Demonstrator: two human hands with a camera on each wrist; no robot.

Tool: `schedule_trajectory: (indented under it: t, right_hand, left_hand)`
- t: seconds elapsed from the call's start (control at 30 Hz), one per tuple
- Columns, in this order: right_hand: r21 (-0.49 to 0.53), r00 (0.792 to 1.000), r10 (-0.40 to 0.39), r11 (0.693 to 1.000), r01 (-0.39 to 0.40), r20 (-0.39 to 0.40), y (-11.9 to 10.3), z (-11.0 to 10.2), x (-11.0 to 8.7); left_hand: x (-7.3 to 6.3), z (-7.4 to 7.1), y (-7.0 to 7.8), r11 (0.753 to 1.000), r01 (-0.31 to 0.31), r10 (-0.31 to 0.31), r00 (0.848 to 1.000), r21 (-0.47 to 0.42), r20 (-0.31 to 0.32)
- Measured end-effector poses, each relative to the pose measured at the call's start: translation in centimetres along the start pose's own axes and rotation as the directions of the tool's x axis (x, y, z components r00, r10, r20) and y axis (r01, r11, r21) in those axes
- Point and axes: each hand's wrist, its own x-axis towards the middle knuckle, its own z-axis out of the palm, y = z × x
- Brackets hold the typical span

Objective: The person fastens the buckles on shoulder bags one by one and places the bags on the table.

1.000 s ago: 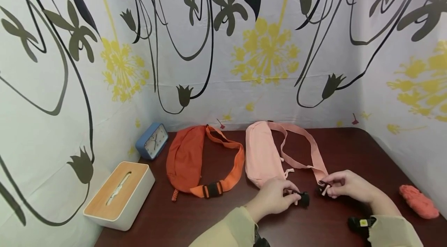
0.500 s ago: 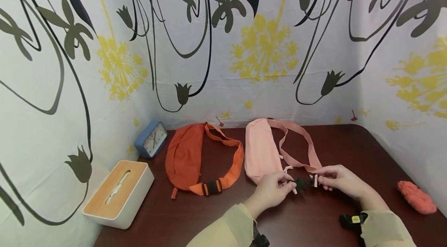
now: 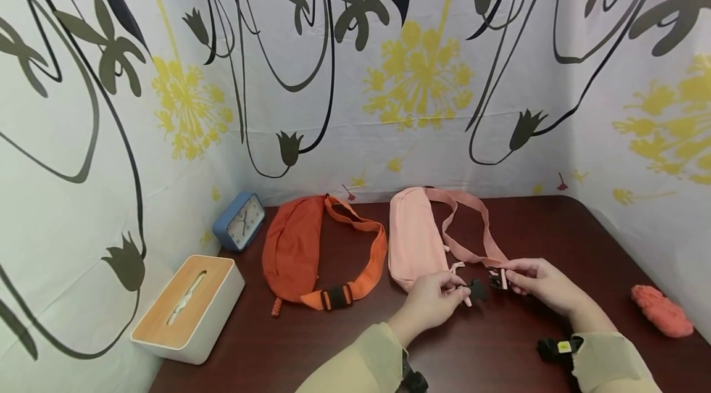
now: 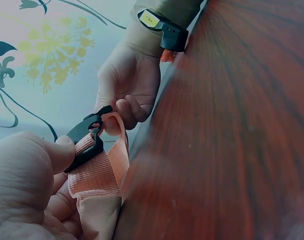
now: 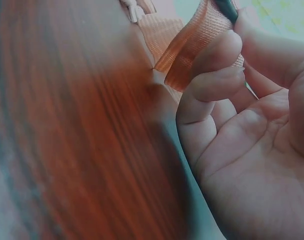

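A pink waist bag [image 3: 415, 235] lies toward the back of the table, its pink strap [image 3: 466, 251] looping out to the right. My left hand [image 3: 436, 303] pinches one black half of the strap's buckle [image 3: 476, 290] between thumb and fingers; that buckle half [image 4: 84, 142] and its ribbed pink webbing [image 4: 94, 175] show large in the left wrist view. In my right hand [image 3: 539, 279] is the other black buckle half [image 3: 496, 277], pinched at the strap end. In the head view a small gap separates the two halves. My right fingers mostly cover their half in the right wrist view.
Left of the pink bag lies an orange waist bag [image 3: 291, 248] with its buckle [image 3: 337, 297] fastened. Farther left are a blue alarm clock [image 3: 240, 221] and a tissue box [image 3: 189, 306]. A fuzzy coral bundle [image 3: 661, 311] rests near the table's right edge.
The right hand has moved left and slightly away from the body with its buckle half. The left hand has shifted slightly upward in view. The halves are closer together than a second ago.
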Motion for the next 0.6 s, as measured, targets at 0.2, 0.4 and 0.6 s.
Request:
schedule_trajectory:
  t: [0.2, 0.4, 0.6]
  right_hand:
    - [-0.003, 0.999, -0.026, 1.000, 0.026, 0.032, -0.1, 0.7, 0.2]
    - [0.006, 0.997, -0.042, 0.999, 0.042, 0.069, -0.2, 1.2, 0.3]
    - [-0.009, 0.995, -0.028, 1.000, 0.029, 0.096, -0.6, 1.1, 0.5]
  left_hand:
    - [0.0, 0.1, -0.2, 1.000, -0.005, 0.005, 1.000, -0.010, -0.011]
    - [-0.1, 0.1, -0.2, 1.000, 0.007, -0.007, 1.000, -0.025, -0.012]
    - [0.0, 0.0, 0.0, 1.000, -0.010, 0.010, 1.000, -0.021, -0.016]
